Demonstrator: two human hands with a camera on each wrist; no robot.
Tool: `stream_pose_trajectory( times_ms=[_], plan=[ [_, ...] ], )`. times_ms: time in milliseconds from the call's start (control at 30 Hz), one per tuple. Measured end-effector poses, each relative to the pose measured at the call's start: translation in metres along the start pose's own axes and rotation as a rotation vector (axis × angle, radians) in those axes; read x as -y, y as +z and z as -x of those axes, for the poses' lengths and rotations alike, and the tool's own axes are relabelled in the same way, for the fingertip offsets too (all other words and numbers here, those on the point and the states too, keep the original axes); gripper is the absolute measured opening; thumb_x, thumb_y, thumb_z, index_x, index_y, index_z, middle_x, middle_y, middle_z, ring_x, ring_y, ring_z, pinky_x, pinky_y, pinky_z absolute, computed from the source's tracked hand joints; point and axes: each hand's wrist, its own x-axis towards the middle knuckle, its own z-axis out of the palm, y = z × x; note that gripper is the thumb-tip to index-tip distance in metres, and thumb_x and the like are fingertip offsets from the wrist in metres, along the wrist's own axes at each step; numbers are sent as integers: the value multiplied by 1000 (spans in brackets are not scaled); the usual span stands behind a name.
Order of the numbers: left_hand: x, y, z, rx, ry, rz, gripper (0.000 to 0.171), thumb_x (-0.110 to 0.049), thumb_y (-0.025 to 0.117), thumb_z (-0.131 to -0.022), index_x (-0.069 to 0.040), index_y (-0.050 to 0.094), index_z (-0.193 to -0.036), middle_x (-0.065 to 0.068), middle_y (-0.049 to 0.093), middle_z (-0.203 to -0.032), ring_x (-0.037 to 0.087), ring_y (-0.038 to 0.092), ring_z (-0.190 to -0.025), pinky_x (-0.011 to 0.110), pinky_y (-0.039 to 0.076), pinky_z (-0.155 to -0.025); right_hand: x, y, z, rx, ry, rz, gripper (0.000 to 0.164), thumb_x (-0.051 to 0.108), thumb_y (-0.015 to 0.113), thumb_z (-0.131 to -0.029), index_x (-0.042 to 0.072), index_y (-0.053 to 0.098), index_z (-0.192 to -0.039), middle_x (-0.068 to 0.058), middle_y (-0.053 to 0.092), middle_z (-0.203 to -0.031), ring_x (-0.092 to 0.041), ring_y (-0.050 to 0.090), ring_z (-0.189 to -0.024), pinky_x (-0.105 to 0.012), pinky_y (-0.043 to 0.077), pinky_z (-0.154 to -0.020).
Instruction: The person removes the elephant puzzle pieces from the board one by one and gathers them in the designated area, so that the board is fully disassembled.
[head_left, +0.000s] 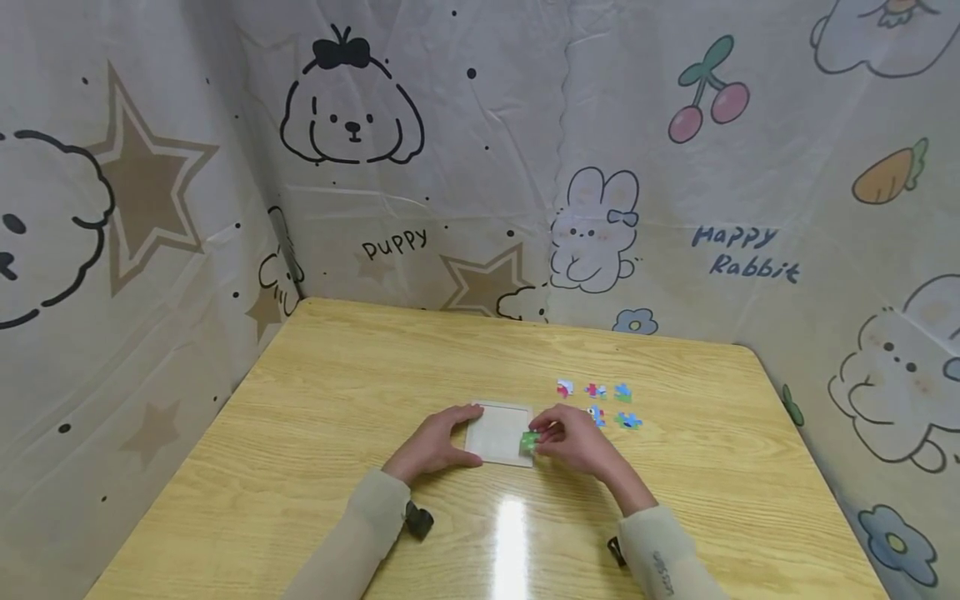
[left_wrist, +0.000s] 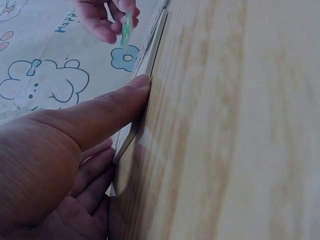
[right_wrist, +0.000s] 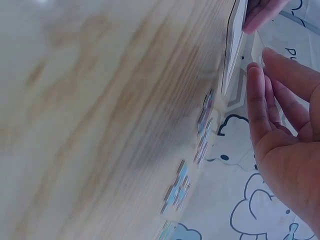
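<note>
A flat, whitish square puzzle tray with a thin raised rim lies on the table. My left hand holds it by its left side, index finger at the far corner and thumb along the near edge. Between the thumb and fingers of my right hand is a green jigsaw piece, pinched over the tray's right edge. The left wrist view shows this piece tilted on edge, raised above the tray. Beyond the right hand lie several loose jigsaw pieces in red, blue, green and white.
Both hands work over a light wood-grain table. A printed curtain with cartoon animals encloses its back and sides. Bright light reflects off the tabletop near the front. Dark straps sit at the sleeve cuffs.
</note>
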Motion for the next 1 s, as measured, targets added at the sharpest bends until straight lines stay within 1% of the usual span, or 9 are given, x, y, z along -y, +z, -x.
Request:
stream_pose_trajectory(
  times_ms=[133, 300, 467, 600, 833, 1000],
  plan=[
    [-1, 1, -1, -6, -4, -12, 82, -29, 90, -82, -17, 51, -154, 6, 45, -162, 33, 38, -152, 52, 32, -124, -6, -6, 3, -7, -9, -7, 25, 0, 80, -87, 0, 74, -112, -11, 71, -109, -18, 70, -93, -29, 60, -82],
    [0, 1, 0, -17, 8, -16, 83, -30, 90, -81, -15, 52, -153, 7, 46, -162, 33, 39, -151, 52, 34, -123, -13, -14, 8, -18, -21, -23, 27, 0, 80, -87, -1, 74, -113, -13, 70, -111, -20, 70, -94, -30, 60, -81],
    [-1, 1, 0, -13, 10, -15, 83, -29, 90, -82, -15, 52, -154, 7, 46, -162, 33, 39, -152, 52, 33, -123, -19, -22, 15, -34, 5, -29, 27, 1, 80, -88, -1, 73, -114, -13, 71, -111, -20, 70, -94, -29, 60, -80],
    [-1, 1, 0, -12, 3, -11, 82, -28, 90, -81, -16, 52, -154, 6, 46, -162, 33, 39, -152, 52, 33, -123, -23, -28, 20, -53, 29, -27, 28, 3, 81, -88, 0, 73, -114, -12, 72, -112, -20, 70, -95, -31, 60, -82],
    [-2, 0, 0, -11, 9, 4, 82, -27, 90, -81, -14, 52, -153, 7, 46, -162, 33, 39, -152, 52, 33, -123, -32, -40, 30, -89, 10, -35, 30, 0, 80, -87, -3, 73, -116, -16, 72, -113, -22, 70, -94, -28, 59, -81],
    [-3, 0, 0, -8, 0, 0, 83, -27, 90, -81, -15, 52, -154, 7, 45, -162, 33, 38, -152, 52, 33, -123, -41, -50, 40, -103, 25, -21, 29, 0, 79, -88, -3, 72, -117, -16, 71, -113, -21, 70, -94, -26, 59, -81]
  ],
)
